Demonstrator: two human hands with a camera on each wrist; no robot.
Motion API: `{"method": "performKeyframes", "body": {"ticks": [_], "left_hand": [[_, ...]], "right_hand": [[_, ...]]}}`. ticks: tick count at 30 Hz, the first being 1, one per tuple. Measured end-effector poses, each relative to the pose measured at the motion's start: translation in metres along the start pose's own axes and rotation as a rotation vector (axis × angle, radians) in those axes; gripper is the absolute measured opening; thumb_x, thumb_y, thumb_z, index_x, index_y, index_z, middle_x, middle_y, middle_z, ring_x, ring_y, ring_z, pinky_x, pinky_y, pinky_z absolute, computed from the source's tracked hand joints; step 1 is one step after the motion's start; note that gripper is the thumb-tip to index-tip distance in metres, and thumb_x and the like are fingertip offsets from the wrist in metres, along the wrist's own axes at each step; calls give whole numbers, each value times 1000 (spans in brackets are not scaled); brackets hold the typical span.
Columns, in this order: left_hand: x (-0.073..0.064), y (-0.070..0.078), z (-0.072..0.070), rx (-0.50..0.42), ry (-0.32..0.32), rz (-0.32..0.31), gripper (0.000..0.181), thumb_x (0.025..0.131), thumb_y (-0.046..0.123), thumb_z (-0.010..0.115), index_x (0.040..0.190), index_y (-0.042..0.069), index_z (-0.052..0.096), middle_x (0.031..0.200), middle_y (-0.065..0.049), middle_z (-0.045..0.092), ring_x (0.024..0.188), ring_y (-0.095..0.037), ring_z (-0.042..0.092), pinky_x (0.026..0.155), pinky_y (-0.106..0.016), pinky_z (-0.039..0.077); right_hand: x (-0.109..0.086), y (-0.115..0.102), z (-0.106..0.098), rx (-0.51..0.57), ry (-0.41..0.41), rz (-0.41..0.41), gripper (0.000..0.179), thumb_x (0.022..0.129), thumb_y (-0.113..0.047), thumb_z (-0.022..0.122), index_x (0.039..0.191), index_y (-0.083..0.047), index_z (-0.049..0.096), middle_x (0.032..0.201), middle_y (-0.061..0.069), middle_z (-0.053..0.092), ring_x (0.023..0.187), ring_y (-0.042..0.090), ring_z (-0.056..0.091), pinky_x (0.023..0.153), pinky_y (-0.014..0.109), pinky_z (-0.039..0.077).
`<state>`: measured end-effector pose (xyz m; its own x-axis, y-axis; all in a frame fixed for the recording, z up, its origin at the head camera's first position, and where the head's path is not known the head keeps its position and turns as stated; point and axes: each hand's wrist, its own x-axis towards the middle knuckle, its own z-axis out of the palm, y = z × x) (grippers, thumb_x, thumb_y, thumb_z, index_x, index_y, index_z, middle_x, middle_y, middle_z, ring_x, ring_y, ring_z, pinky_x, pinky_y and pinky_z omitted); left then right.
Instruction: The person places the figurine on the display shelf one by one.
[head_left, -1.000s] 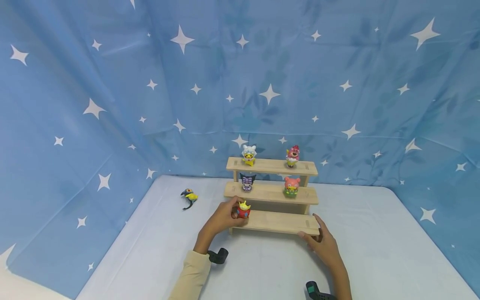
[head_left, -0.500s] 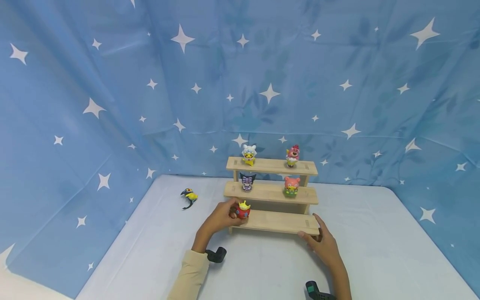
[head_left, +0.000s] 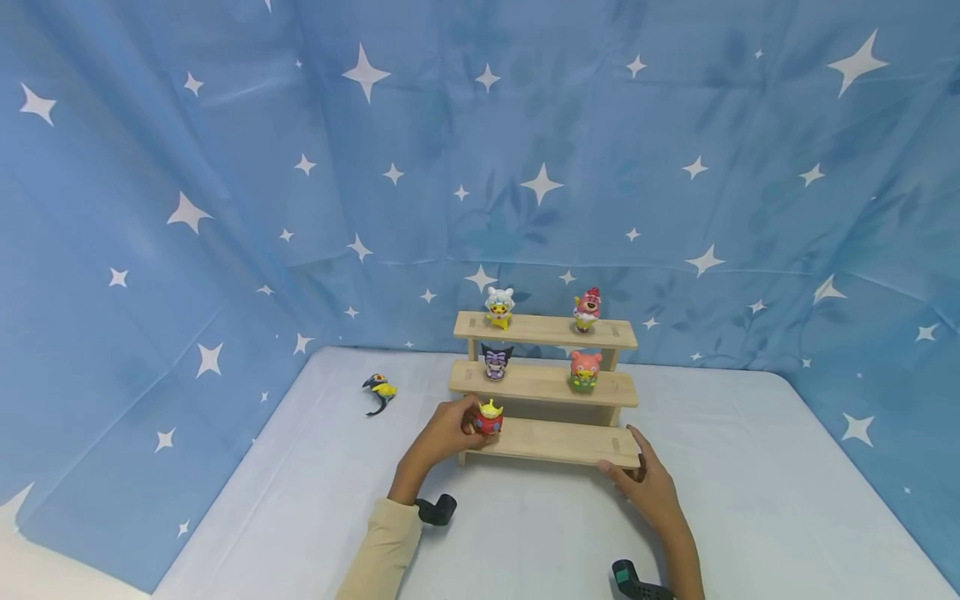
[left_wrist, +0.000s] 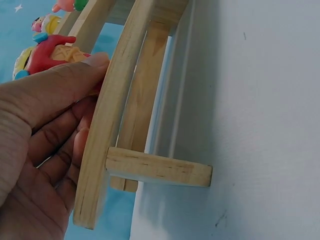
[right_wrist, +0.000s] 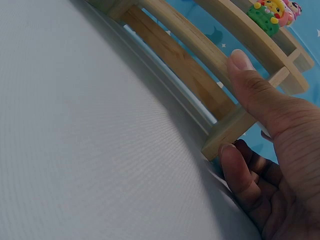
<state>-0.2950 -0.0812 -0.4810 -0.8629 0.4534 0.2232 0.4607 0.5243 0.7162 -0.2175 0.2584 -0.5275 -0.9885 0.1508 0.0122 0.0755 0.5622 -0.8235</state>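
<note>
My left hand (head_left: 448,429) holds a small red figurine with a yellow top (head_left: 489,419) at the left end of the lowest step of a three-tier wooden display shelf (head_left: 558,440). In the left wrist view, the thumb lies along the front of the red figurine (left_wrist: 47,56), close above the board's edge. My right hand (head_left: 651,492) grips the right end of that same lowest step. Its thumb is on the board's front edge in the right wrist view, with the fingers (right_wrist: 240,172) curled beside the end leg.
On the middle step stand a black-eared purple figurine (head_left: 496,364) and a pink-and-green one (head_left: 584,372). The top step bears a white-hooded yellow figurine (head_left: 498,308) and a pink bear-like one (head_left: 587,311). A black-and-yellow figurine with a tail (head_left: 381,392) lies on the white table, left of the shelf.
</note>
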Motion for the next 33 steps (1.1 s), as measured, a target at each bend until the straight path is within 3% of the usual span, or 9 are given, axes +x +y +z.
{"method": "performKeyframes", "body": {"ticks": [20,33], "left_hand": [[0,0,2,-6,2,17,31,80,16,81,102,10,61,94,-3,70,76,-8,58,64,-20,50],[0,0,0,-1,-6,25,31,80,17,81,102,11,60,93,-2,69,76,-10,58,65,-20,49]], "right_hand": [[-1,-3,-1,3,-15,16,91,88,-45,70,157,-14,18,117,22,60,70,12,62,59,23,52],[0,-2,-1,5,-11,16,91,88,-45,70,157,-15,18,110,20,64,67,11,61,58,24,50]]}}
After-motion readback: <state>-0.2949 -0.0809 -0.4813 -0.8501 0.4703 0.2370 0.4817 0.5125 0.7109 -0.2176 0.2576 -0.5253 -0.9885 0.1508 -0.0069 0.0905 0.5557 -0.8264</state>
